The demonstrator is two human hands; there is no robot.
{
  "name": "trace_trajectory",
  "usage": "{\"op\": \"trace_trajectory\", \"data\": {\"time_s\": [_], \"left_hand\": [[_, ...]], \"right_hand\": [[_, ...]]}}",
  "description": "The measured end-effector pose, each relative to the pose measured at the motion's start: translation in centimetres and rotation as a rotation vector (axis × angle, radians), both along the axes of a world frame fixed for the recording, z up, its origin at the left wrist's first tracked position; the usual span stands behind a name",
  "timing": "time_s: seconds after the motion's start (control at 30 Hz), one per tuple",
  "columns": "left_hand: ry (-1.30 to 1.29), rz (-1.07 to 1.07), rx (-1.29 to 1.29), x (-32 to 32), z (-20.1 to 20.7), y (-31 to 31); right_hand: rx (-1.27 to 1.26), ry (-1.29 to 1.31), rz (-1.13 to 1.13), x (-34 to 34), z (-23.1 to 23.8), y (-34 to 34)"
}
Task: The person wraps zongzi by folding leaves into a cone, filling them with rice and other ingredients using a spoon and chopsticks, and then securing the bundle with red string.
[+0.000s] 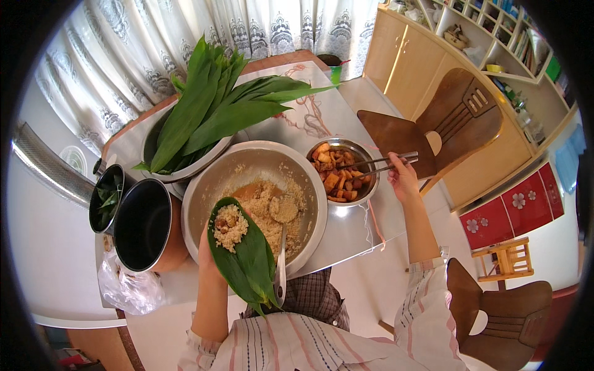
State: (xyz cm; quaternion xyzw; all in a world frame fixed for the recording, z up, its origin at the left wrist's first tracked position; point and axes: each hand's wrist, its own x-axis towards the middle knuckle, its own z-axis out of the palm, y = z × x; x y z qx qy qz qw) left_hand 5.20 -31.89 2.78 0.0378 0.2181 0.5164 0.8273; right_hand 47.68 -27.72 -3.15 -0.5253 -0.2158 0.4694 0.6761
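Note:
My left hand is wrapped round the green leaf, folded into a cone at its far end, with rice and a few brown bits in it. Behind it stands a wide steel basin of rice; a rice-laden spoon leans there, its handle over the near rim. Out to the right, my right hand is closed on a pair of chopsticks. Their tips reach into a smaller steel bowl of brown-orange meat chunks.
Long green leaves fill a basin at the back left. A dark pot, a smaller pot with leaves and a clear plastic bag stand at the left. Wooden chairs are on the right, beside a cabinet.

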Motion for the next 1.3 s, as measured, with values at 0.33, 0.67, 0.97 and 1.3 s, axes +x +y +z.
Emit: {"op": "trace_trajectory", "data": {"time_s": [0.33, 0.67, 0.97, 1.3], "left_hand": [[0.051, -0.024, 0.078, 1.9, 0.8, 0.6], [0.027, -0.051, -0.071, 1.9, 0.6, 0.8], [0.017, -0.103, 0.009, 1.7, 0.5, 0.4], [0.001, -0.06, -0.02, 1.4, 0.6, -0.2]], "right_hand": [[0.11, -0.862, 0.014, -6.8, 6.7, 0.3], [0.229, -0.558, 0.013, -9.9, 3.8, 0.5], [0.19, -0.279, -0.198, -7.2, 5.5, -1.1], [0.158, -0.566, -0.168, -8.0, 2.3, 1.3]]}}
